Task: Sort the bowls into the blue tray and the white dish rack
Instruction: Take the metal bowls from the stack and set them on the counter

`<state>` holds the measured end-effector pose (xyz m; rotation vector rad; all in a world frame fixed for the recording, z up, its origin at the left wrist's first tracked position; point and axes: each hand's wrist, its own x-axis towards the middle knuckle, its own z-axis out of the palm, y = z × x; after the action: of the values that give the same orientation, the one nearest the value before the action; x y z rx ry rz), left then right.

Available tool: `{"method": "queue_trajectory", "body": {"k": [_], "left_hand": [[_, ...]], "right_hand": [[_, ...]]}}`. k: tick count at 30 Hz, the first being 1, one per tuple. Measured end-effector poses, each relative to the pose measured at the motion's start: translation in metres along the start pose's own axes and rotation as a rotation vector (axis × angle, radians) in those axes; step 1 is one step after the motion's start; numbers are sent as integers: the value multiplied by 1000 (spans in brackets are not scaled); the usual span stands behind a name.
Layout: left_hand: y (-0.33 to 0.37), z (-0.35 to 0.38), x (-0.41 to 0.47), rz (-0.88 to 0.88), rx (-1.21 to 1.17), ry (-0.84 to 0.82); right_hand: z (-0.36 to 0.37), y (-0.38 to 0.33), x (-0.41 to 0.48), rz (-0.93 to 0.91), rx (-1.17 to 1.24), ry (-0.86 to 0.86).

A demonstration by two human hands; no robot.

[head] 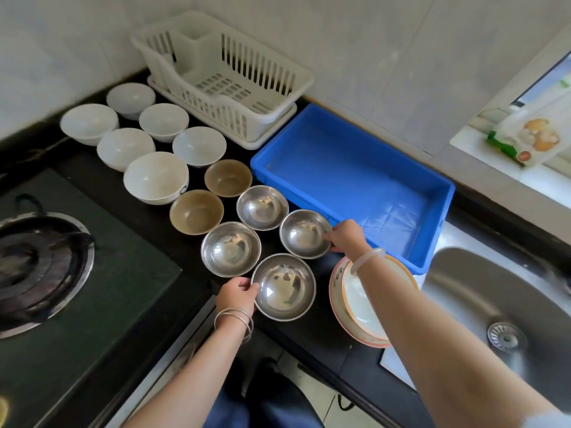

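Starting at the left edge of the frame, you are standing beside a gas burner point(37, 267) set in the dark table point(309, 332). Just right of it, in the upper left, six white bowls point(156, 177) are sitting upright in a cluster, and two tan bowls point(196, 212) are lying just below and right of them. At the centre, four steel bowls point(231, 249) are grouped close together. Your left hand point(236, 296), with thin bangles on the wrist, is closing its grip on the left rim of the nearest steel bowl point(283, 287), fingers curled over the edge. Your right hand point(346, 236), with a pale bracelet on the wrist, is grasping the right rim of another steel bowl point(305, 233), the one lying closest to the blue tray point(355, 177). Whether either bowl is lifted off the table is not clear. Under your right forearm, a stack of plates point(360, 310) is resting on the table. At upper centre, the white dish rack point(222, 78) is standing against the tiled wall, holding no bowls, and the blue tray is lying just right of it, likewise without bowls. At the far right, a steel sink point(500, 304) is filling the lower corner.
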<state>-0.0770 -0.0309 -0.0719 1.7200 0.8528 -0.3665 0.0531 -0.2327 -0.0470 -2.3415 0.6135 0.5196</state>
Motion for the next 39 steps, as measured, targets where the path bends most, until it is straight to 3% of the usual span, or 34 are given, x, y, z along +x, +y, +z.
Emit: {"method": "queue_trajectory", "body": {"k": [12,22,25,29,34,39], "left_hand": [[3,-7,0,-2,5,34],[11,-17,-8,106,76,25],[18,-21,-15,175,154,18],[38,-19,-23,296,237,29],[58,11,-35,397,241,-118],[60,58,-53,407,368,-387]], "right_hand": [[2,-1,-1,35,-24,-3],[-6,-11,-19,-2,-146,-2],[-15,-9,-30,-70,-178,69],[-34,13,-55,-159,-148,300],[-54,83,-82,-65,-43,496],[-54,142,-103,80,16,439]]}}
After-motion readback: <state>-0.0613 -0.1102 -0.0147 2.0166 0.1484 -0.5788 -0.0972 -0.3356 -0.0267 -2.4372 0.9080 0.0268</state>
